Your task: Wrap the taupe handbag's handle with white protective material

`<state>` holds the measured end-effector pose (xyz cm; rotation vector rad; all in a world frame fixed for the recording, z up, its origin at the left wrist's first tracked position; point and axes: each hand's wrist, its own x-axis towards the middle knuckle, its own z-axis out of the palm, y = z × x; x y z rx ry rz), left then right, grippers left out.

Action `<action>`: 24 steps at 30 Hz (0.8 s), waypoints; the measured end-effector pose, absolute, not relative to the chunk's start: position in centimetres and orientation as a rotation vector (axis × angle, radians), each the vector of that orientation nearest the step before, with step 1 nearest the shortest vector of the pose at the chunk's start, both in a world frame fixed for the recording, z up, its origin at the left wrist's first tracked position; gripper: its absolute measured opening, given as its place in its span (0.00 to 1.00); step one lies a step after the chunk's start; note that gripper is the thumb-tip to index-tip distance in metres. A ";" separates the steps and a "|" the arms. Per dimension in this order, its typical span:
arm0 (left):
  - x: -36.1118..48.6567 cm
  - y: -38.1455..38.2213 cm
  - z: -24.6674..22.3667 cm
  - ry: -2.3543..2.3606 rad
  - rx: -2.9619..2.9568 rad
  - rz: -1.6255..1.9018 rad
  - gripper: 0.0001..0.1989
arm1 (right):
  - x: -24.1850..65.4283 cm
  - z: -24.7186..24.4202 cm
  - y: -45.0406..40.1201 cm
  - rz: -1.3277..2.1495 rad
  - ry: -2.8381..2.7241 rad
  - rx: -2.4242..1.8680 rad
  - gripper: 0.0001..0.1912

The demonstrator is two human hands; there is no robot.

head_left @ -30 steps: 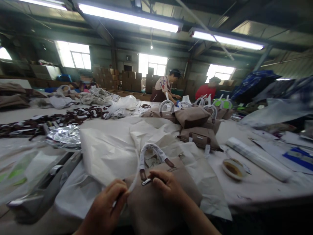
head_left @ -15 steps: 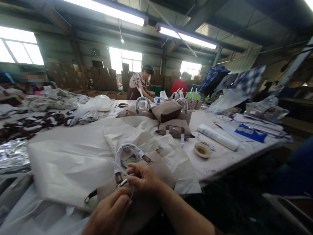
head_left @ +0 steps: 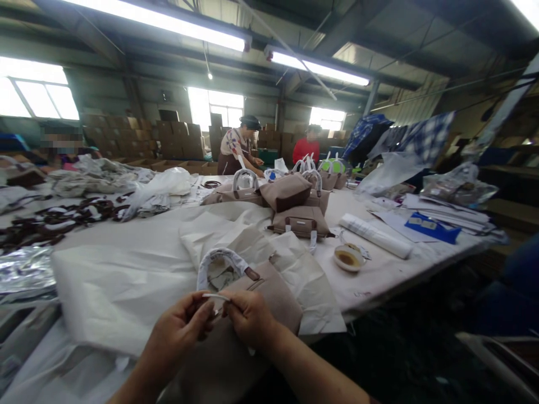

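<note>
A taupe handbag (head_left: 280, 297) lies at the table's near edge, its arched handle (head_left: 223, 257) wrapped in white material. Over the bag, a thin white strip (head_left: 217, 296) runs between my two hands. The fingers of my left hand (head_left: 179, 331) are closed on the strip's left end. My right hand (head_left: 250, 320) pinches its other end, just below the handle's right base. Both hands cover the handle's left base and part of the bag's top edge. White wrapping paper (head_left: 122, 280) spreads under and behind the bag.
More taupe bags (head_left: 286, 193) are piled behind. A shallow dish (head_left: 348, 258) with brown contents and a clear plastic roll (head_left: 374, 234) lie to the right. Brown straps (head_left: 54, 219) heap at left. A person in a patterned top (head_left: 233, 146) stands across the table.
My left hand has risen from the bag's front to the white strip, beside my right hand. My right hand has shifted slightly down. The slim shiny piece on the bag is now mostly covered.
</note>
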<state>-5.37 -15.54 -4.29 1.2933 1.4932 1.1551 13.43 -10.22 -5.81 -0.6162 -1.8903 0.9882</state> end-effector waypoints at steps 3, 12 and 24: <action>-4.9 -15.1 -3.9 1.448 1.231 1.216 0.35 | 13.5 -5.7 -10.5 0.943 -1.934 -0.595 0.16; -4.8 -15.2 -4.0 1.288 1.324 1.027 0.32 | 14.6 -6.0 -9.8 1.305 -1.687 -0.598 0.29; -4.3 -15.9 -4.3 1.346 1.472 0.957 0.29 | 15.1 -5.9 -9.7 1.490 -1.601 -0.686 0.29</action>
